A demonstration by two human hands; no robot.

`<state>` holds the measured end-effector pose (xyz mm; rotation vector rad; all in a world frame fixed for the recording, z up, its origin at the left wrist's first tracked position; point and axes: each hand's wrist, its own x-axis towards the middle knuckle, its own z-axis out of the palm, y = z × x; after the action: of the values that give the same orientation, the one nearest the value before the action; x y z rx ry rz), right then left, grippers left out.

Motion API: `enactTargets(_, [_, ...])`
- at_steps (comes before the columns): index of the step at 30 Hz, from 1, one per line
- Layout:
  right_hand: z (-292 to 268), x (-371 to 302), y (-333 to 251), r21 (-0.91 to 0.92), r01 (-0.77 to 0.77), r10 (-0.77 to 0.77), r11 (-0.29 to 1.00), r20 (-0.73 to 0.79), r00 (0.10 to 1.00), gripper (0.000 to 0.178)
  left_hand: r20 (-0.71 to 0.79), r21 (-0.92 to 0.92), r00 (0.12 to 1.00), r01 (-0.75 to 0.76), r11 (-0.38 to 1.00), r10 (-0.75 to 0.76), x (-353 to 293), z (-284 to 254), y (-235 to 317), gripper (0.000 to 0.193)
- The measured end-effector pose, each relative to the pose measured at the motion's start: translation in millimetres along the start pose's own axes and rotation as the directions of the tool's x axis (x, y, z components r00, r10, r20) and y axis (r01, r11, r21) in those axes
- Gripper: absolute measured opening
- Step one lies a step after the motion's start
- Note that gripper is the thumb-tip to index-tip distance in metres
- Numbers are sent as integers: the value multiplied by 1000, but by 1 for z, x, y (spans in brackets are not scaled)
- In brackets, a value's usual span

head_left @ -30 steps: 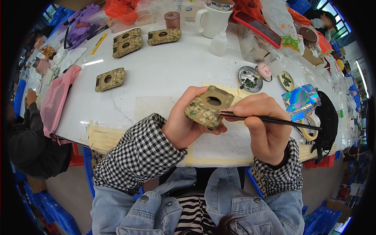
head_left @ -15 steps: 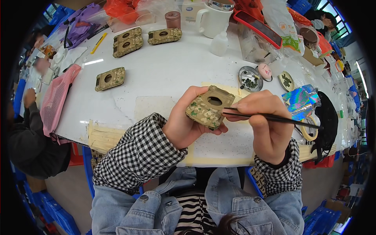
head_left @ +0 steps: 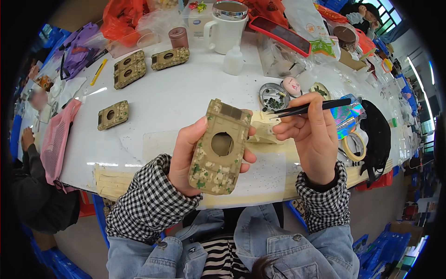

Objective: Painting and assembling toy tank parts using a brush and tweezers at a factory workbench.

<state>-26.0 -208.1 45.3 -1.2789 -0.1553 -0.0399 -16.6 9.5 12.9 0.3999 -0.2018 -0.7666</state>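
Note:
My left hand [head_left: 183,153] is closed around a camouflage-painted toy tank hull [head_left: 214,169], held tilted up with its round hole towards me. Black tweezers [head_left: 325,105] lie across the fingers of my right hand [head_left: 318,139], their tips pointing left, apart from the hull. I cannot make out anything between the tips. Under that hand, a beige piece [head_left: 267,136] rests on the table. Beyond it stands a round dish [head_left: 262,90] with small dark green bits. Similar hulls sit farther left: a single one [head_left: 120,113], a pair [head_left: 134,76] and another [head_left: 174,59].
A white mug [head_left: 227,35], a squeeze bottle [head_left: 233,63] and a red-cased phone [head_left: 281,35] stand or lie at the back. To the right are a tape roll [head_left: 364,148] and a black cloth item [head_left: 377,130]. A pink mesh bag [head_left: 58,139] lies left, near another person's sleeve [head_left: 35,160].
The hull has been turned more upright and brought nearer to me. My right hand has moved away from it, and the tweezers now point up beside the dish. The whole view has shifted.

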Motion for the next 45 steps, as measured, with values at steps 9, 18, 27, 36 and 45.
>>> enactTargets(9, [-2, -1, 5, -51, 67, -67, 996, -5, 998, 37, -208, 246, 971, -66, 967, 120, 7, 15, -7, 52])
enactTargets(18, [-1, -2, 9, 8, 34, -34, 999, 31, 999, 36, -248, 355, 960, -37, 934, 132, 4, 16, -1, 42])
enactTargets(27, [6, -5, 11, -104, 67, -61, 992, 60, 996, 34, -186, 405, 981, 125, 906, -53, -1, 12, 1, 27])
enactTargets(36, [9, -8, 18, -216, 216, -189, 952, 139, 972, 27, -170, 466, 984, 123, 876, -48, -3, 7, -5, 21])
enactTargets(45, [10, -8, 8, -575, 808, -491, 126, 672, 554, 34, -189, 468, 977, 1, 884, 99, -1, 6, -8, 18])
